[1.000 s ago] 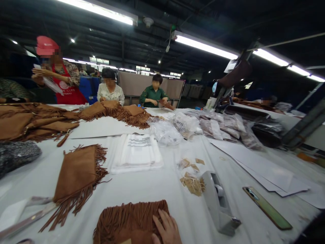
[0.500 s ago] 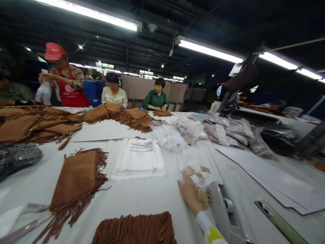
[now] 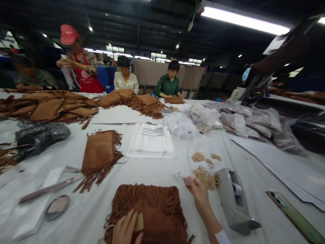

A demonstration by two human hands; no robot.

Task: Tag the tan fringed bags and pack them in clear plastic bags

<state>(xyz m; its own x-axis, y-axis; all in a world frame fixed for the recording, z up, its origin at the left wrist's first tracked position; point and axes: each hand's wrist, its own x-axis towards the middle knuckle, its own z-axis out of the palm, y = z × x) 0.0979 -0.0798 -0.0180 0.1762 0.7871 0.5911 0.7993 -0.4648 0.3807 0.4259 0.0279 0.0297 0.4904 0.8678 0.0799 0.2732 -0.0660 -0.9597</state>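
A dark brown fringed bag (image 3: 159, 220) lies at the bottom middle, its fringe toward the back. My left hand (image 3: 125, 228) rests on its left part, fingers spread, beside a small tan tag (image 3: 138, 222). To the right of the bag my right hand (image 3: 196, 189) is raised with thumb and fingers pinched on a small clear plastic bag (image 3: 185, 178). Just beyond that hand are tan tags with strings (image 3: 207, 178) and more tan tags (image 3: 198, 156). A grey tape dispenser (image 3: 235, 203) stands right of my right hand.
A lighter brown fringed bag (image 3: 98, 152), scissors (image 3: 50, 189) and a round object (image 3: 58, 206) lie left. White plastic bags (image 3: 151, 140) are stacked centrally. A phone (image 3: 296, 217) lies right. Brown bags (image 3: 48, 106) are piled behind; people sit and stand across the table.
The view has tilted down and turned left. My left hand has come into view on the dark brown bag. My right hand now pinches a small clear bag, nearer me than the tags.
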